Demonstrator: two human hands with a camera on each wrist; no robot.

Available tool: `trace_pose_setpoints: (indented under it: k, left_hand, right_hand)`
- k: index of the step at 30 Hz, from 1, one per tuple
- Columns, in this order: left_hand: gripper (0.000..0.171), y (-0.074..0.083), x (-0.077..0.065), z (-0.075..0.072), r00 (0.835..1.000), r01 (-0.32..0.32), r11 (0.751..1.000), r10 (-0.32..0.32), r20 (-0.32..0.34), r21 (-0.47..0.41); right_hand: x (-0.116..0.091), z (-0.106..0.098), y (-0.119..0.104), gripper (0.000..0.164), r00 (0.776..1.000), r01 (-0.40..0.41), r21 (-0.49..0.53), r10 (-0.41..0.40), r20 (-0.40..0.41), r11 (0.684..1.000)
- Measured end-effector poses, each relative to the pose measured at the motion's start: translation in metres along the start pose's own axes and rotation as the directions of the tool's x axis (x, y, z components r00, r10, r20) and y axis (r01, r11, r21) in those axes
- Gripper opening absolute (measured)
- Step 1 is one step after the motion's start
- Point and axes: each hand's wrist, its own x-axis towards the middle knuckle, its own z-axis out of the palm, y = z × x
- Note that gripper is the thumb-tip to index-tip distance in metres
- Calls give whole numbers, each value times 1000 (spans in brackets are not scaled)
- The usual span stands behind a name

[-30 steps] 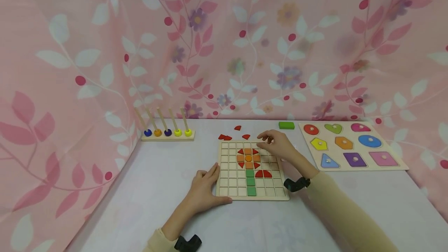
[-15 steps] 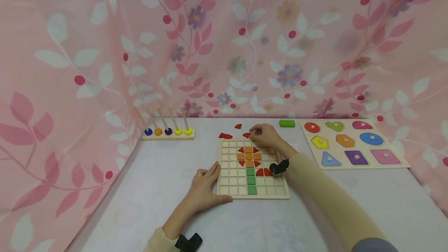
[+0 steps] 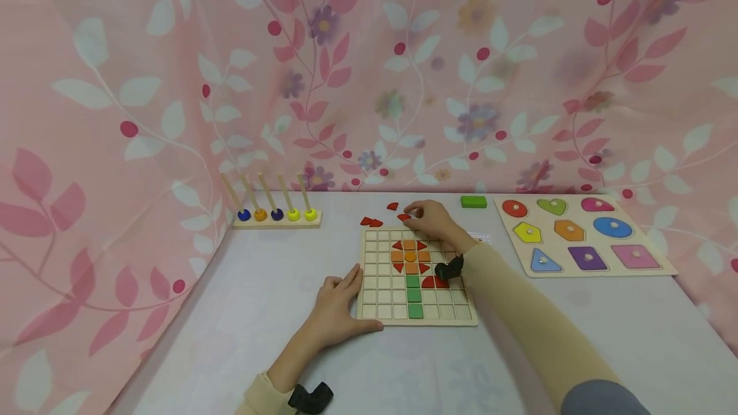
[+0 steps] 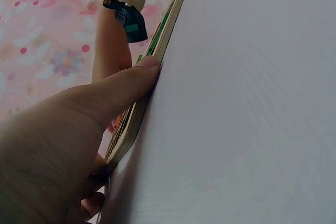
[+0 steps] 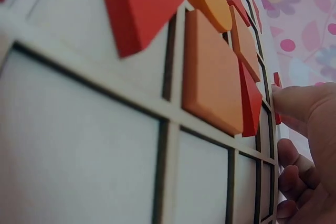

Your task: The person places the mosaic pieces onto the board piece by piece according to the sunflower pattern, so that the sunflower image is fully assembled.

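A wooden grid board [image 3: 383, 296] lies flat on the table, carrying orange, red and green pieces. My left hand [image 3: 331, 316] braces its near left corner, the thumb along the front edge and straight fingers against the left side. In the left wrist view, the thumb presses the board's rim [image 4: 140, 111]. Beyond the far edge, my right hand [image 3: 435, 219] pinches a red quarter-circle piece [image 3: 403, 217] between thumb and index finger. The right wrist view shows this hand [image 5: 320, 124] partly covering the red piece [image 5: 277, 78]. Green squares [image 3: 414, 295] form a column below an orange flower shape [image 3: 410, 268].
More red pieces [image 3: 375, 223] lie behind the board, one [image 3: 393, 206] farther back. A peg stacker [image 3: 277, 224] with coloured beads stands at the left. On the right are a green block [image 3: 473, 202], a printed card [image 3: 483, 237] and a knobbed shape puzzle [image 3: 548, 229].
My right hand has moved left and away from me, from over the board's far right part to the red piece, which has shifted slightly. The left hand stays at the corner.
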Motion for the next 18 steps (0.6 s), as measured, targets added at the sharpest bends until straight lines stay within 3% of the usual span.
trace_pose_setpoints:
  k: [18]
  left_hand:
    - [120,1,0,0,1000,11,1000,-11,5,1]
  right_hand:
    - [2,3,-1,31,1000,27,-42,-27,-8,999]
